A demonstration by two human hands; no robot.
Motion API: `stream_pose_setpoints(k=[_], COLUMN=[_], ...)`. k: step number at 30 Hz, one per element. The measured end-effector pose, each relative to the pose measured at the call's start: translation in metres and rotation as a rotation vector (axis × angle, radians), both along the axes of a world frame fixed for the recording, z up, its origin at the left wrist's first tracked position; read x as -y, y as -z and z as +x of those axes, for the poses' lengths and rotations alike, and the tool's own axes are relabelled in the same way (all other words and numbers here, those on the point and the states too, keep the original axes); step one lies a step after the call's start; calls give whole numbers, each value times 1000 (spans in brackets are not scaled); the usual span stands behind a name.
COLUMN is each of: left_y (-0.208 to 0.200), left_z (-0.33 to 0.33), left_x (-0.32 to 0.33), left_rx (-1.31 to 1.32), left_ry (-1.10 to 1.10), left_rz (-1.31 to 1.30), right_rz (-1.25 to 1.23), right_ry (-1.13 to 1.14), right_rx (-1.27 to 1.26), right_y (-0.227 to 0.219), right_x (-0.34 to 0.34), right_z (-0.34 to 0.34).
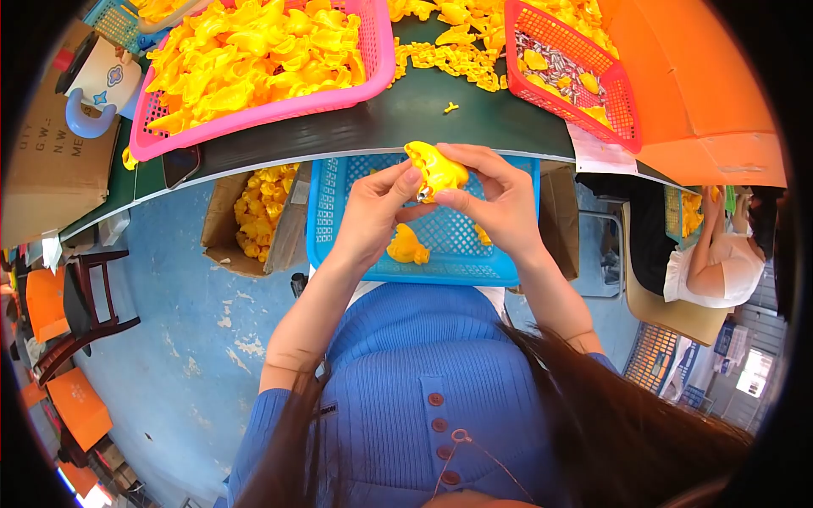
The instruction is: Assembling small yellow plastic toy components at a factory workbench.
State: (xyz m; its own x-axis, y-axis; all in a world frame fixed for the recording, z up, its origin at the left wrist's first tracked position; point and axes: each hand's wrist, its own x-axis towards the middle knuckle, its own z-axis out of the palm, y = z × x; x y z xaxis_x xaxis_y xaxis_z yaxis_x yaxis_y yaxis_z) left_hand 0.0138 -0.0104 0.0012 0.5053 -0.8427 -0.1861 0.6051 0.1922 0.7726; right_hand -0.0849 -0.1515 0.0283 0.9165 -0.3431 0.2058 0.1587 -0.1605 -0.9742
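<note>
Between both hands, above the lap, is a yellow moulded plastic piece (439, 173) with a small shiny silver bit at its lower edge. My left hand (373, 207) pinches it from the left with thumb and fingers. From the right, my right hand (501, 201) grips it, fingers over the top and thumb at the lower side. Under the hands sits a blue mesh basket (423, 275) holding a rounded yellow plastic part (408, 246); another yellow part (483, 235) is partly covered by my right hand.
A pink basket (383, 51) heaped with yellow shells and a red basket (627, 118) with small metallic pieces stand on the green table (491, 114). A phone (182, 166) lies at its edge. A cardboard box (222, 224) of yellow parts is below; a co-worker (720, 267) sits right.
</note>
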Motion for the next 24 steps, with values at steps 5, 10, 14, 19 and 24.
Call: stream_pose_setpoints(k=[5, 10, 14, 19, 24], left_y=[2, 0, 1, 1, -1], left_z=[0, 0, 1, 2, 1], left_x=[-1, 0, 0, 0, -1], left_rx=[13, 7, -3, -22, -28], left_ry=[5, 9, 20, 31, 16], left_rz=[16, 2, 19, 23, -1], right_rz=[62, 79, 51, 55, 78], right_ry=[-37, -30, -30, -19, -3], right_rx=[-43, -35, -36, -20, 7], right_y=[-5, -4, -3, 0, -2], right_x=[3, 3, 4, 3, 0], right_z=[0, -1, -1, 0, -1])
